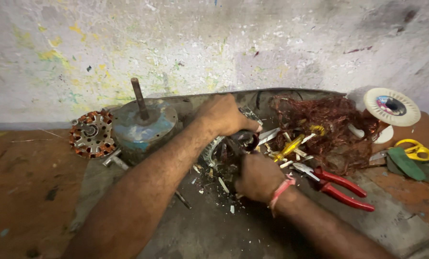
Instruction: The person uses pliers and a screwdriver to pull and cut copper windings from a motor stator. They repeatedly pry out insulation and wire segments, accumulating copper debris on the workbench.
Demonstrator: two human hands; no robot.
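Note:
My left hand (226,115) reaches across from the lower left and grips the top of a round metal motor stator (213,149) that stands on the dark metal sheet (195,230). My right hand (258,176), with a pink thread band at the wrist, is closed just below it, pressing at the stator's near side; what it holds is hidden by the fingers. Small white scraps (223,184) lie scattered under both hands.
A blue-grey motor housing (145,128) with an upright shaft and a copper-wound rotor (92,134) stand at the left. A tangle of copper wire (327,124), red-handled pliers (341,188), a yellow-handled tool (291,146), yellow scissors (416,149) and a white spool (392,106) lie at the right.

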